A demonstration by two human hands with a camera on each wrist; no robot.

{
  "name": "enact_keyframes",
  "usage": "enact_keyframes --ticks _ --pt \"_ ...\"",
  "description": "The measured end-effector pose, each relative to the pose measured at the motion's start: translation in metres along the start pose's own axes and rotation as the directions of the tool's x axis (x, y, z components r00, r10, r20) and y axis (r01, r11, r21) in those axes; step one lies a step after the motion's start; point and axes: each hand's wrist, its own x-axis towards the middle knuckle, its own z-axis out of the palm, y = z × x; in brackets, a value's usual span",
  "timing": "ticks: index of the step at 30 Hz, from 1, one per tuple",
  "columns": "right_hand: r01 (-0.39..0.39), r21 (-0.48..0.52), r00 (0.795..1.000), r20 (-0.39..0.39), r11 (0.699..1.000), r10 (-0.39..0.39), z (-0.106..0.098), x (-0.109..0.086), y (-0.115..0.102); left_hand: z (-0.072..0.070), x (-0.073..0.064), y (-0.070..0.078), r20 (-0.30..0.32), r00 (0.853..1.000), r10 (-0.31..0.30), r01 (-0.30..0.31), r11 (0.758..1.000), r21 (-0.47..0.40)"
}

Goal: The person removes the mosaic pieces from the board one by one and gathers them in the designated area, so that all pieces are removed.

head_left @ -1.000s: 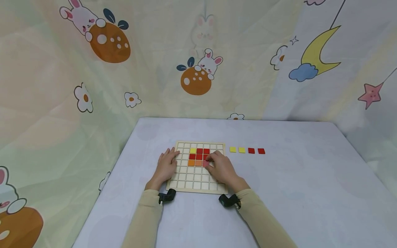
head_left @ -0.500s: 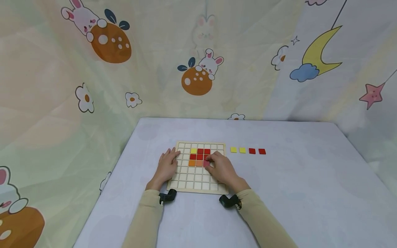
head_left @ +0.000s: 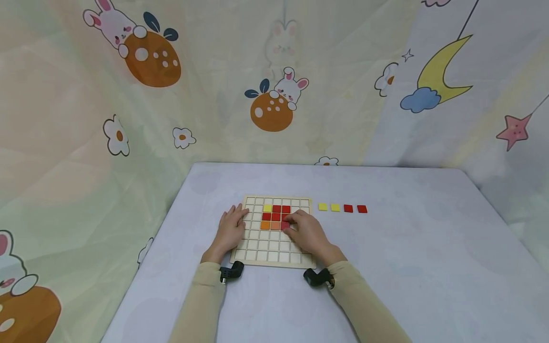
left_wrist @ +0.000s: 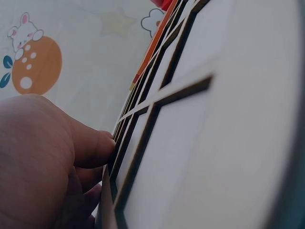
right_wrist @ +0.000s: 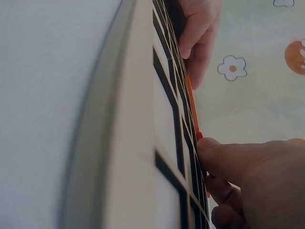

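A square wooden grid board (head_left: 261,245) lies on the table. My left hand (head_left: 230,228) rests on its left edge with fingers extended; in the left wrist view the thumb (left_wrist: 95,145) touches the frame. My right hand (head_left: 310,232) holds a red square tile (head_left: 285,225) between thumb and fingers, at the right end of a row with two orange tiles (head_left: 270,225). Behind that row sit several red tiles (head_left: 276,213) and one yellow tile (head_left: 268,208). In the right wrist view, the right thumb (right_wrist: 214,150) presses at the red tile's edge, and the fingertips are partly hidden.
To the right of the board, two yellow tiles (head_left: 329,207) and two red tiles (head_left: 355,208) lie in a line on the white table (head_left: 407,257). A printed cloth backdrop (head_left: 214,95) hangs behind the table.
Both hands stay almost in place. The tile under my right fingers looks a darker red than a second ago; otherwise only a slight shift of the whole view shows.
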Motion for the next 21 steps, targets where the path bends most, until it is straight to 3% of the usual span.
enact_keyframes --ticks 12,21 --pt "-0.075 0.059 0.997 -0.015 0.995 0.076 -0.015 0.003 0.013 0.001 0.0 -0.001 -0.001 1.0 0.002 -0.002 1.0 -0.01" --pt "-0.092 0.091 0.996 0.012 0.992 0.091 -0.025 0.004 0.026 0.0 0.0 -0.001 -0.004 1.0 0.007 -0.007 1.0 -0.003"
